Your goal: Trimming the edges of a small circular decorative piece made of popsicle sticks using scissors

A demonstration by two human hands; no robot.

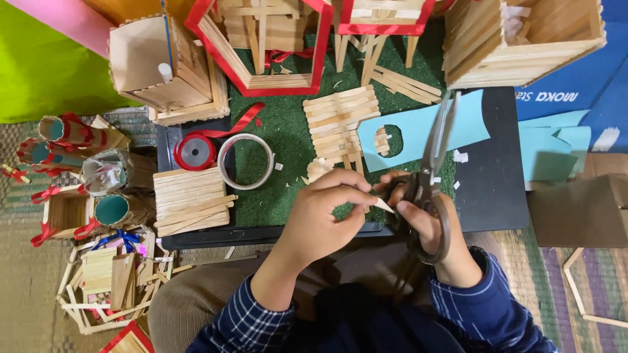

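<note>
I see my left hand [327, 212] pinching a small pointed wooden stick piece [383, 204] over the green turf mat [281, 131], its tip touching the scissors [428, 176]. My right hand [435, 238] grips the scissors' dark handles, blades nearly closed and pointing away across the light blue paper cutout [418, 131]. A clear tape roll [246, 161] and red ribbon spool [195, 151] lie to the left.

- You're looking straight down at a low black table [497, 189], its middle covered by a green turf mat [288, 131].
- Under and around it you see a woven floor mat [26, 287] in muted stripes.
- At your upper left lies bright green sheeting [46, 72] with a pink strip [65, 19] beside it.
- At your upper right sits a blue sheet [589, 72].
- The light is even and soft.
</note>
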